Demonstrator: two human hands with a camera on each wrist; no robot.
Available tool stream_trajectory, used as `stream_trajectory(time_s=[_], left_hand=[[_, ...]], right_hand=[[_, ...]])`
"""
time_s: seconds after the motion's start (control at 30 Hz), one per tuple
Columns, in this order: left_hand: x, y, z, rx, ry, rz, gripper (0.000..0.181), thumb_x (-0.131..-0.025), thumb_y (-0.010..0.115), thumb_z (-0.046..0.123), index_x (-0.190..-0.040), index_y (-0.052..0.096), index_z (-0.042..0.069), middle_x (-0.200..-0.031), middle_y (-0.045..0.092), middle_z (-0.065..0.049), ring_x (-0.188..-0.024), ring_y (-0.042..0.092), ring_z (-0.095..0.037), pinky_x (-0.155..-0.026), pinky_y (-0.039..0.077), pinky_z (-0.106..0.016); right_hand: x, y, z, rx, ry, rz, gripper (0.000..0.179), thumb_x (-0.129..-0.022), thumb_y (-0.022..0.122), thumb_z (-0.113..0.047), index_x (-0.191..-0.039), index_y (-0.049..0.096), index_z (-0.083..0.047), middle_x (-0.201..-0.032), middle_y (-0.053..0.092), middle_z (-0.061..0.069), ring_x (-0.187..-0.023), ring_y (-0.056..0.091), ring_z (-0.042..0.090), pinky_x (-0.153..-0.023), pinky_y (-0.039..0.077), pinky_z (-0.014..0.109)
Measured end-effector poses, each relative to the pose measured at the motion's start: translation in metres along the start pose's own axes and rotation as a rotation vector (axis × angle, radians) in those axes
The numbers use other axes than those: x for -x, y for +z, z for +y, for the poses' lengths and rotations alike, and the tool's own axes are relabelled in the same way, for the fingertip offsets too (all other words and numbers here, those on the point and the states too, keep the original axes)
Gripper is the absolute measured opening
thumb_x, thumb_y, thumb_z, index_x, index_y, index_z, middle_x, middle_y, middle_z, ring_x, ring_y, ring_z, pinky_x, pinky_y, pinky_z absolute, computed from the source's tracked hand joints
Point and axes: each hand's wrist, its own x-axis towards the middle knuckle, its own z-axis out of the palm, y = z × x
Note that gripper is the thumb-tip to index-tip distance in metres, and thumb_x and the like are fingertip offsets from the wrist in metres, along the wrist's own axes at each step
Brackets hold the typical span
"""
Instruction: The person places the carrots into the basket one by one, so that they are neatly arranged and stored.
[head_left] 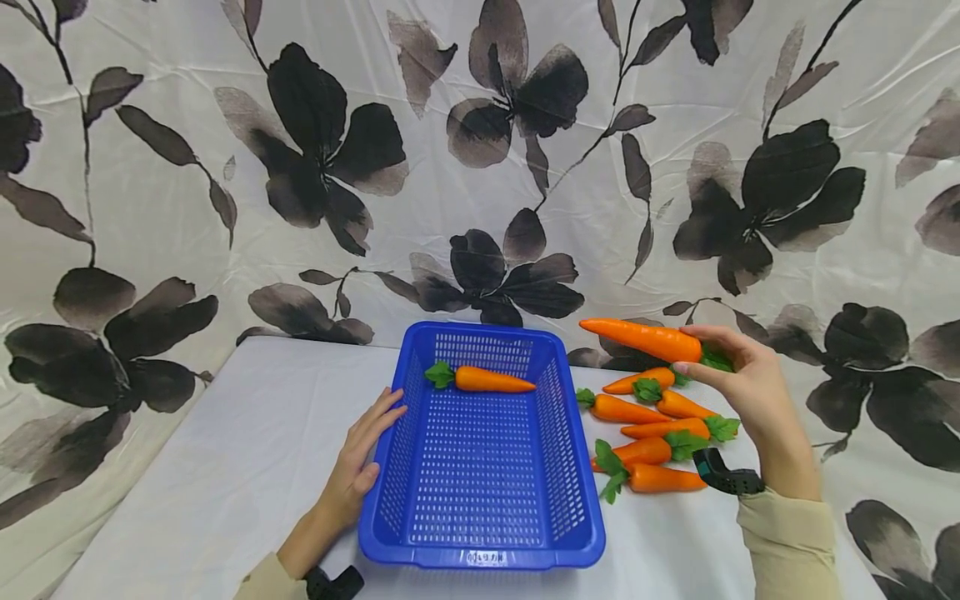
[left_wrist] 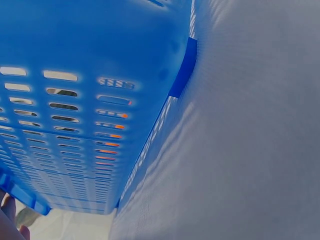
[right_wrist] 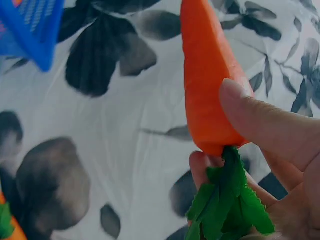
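Observation:
Between thumb and fingers my right hand (head_left: 746, 379) pinches a carrot (head_left: 645, 337) by its thick leafy end, held up above the table with the tip pointing left. The right wrist view shows the thumb pressed on the orange body of this carrot (right_wrist: 207, 85), its green leaves hanging by the palm. My left hand (head_left: 360, 458) rests on the left rim of a blue plastic basket (head_left: 480, 557), fingers laid out along it. Inside the basket, near its far end, lies one carrot (head_left: 491, 380) with leaves to the left. In the left wrist view, the basket's slotted side (left_wrist: 75, 120) fills much of the picture.
Several carrots (head_left: 663, 478) lie in a loose pile on the white table (head_left: 202, 442), right of the basket and below the right hand. A floral cloth (head_left: 525, 192) hangs behind the table's far edge.

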Motion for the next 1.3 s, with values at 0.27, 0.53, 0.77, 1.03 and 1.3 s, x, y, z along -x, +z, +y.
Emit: stream_trajectory(time_s=[0.27, 0.53, 0.77, 1.03, 1.3], left_hand=[[-0.001, 0.001, 0.000, -0.001, -0.005, -0.003, 0.069, -0.101, 0.028, 0.049, -0.144, 0.046, -0.003, -0.155, 0.034, -0.025, -0.149, 0.018, -0.039, -0.117, 0.009, -0.034], [0.001, 0.001, 0.000, 0.002, -0.014, -0.005, 0.068, -0.102, 0.028, 0.048, -0.145, 0.045, -0.002, -0.155, 0.034, -0.024, -0.149, 0.017, -0.039, -0.117, 0.009, -0.034], [0.001, 0.001, 0.000, 0.005, -0.009, -0.001, 0.068, -0.102, 0.028, 0.048, -0.144, 0.046, -0.002, -0.155, 0.034, -0.024, -0.149, 0.018, -0.039, -0.117, 0.009, -0.034], [0.000, 0.000, 0.000, -0.003, -0.016, -0.006, 0.068, -0.102, 0.028, 0.048, -0.145, 0.045, -0.001, -0.155, 0.033, -0.024, -0.149, 0.017, -0.038, -0.117, 0.008, -0.034], [0.000, 0.000, 0.002, -0.003, -0.030, -0.005, 0.067, -0.101, 0.028, 0.048, -0.145, 0.046, -0.001, -0.156, 0.034, -0.023, -0.149, 0.017, -0.037, -0.117, 0.008, -0.033]], right_hand=[[-0.031, 0.028, -0.020, -0.150, -0.036, -0.030, 0.047, -0.085, 0.077, -0.005, -0.129, 0.064, -0.005, -0.115, 0.067, -0.004, -0.099, 0.061, 0.016, -0.082, 0.052, 0.017], [-0.057, 0.067, -0.027, -0.229, -0.023, -0.081, 0.046, -0.086, 0.077, -0.006, -0.129, 0.063, -0.001, -0.115, 0.067, -0.002, -0.102, 0.060, 0.020, -0.086, 0.051, 0.020], [-0.071, 0.102, -0.029, -0.264, -0.010, -0.132, 0.045, -0.085, 0.076, -0.002, -0.128, 0.063, 0.001, -0.121, 0.065, 0.012, -0.103, 0.060, 0.023, -0.087, 0.051, 0.025], [-0.076, 0.142, -0.027, -0.210, 0.051, -0.179, 0.044, -0.083, 0.078, -0.002, -0.125, 0.067, -0.007, -0.123, 0.066, 0.014, -0.108, 0.062, 0.028, -0.092, 0.052, 0.038], [-0.074, 0.179, -0.014, -0.142, 0.064, -0.220, 0.040, -0.081, 0.077, 0.004, -0.120, 0.069, -0.003, -0.119, 0.068, 0.016, -0.105, 0.065, 0.032, -0.095, 0.051, 0.043]])
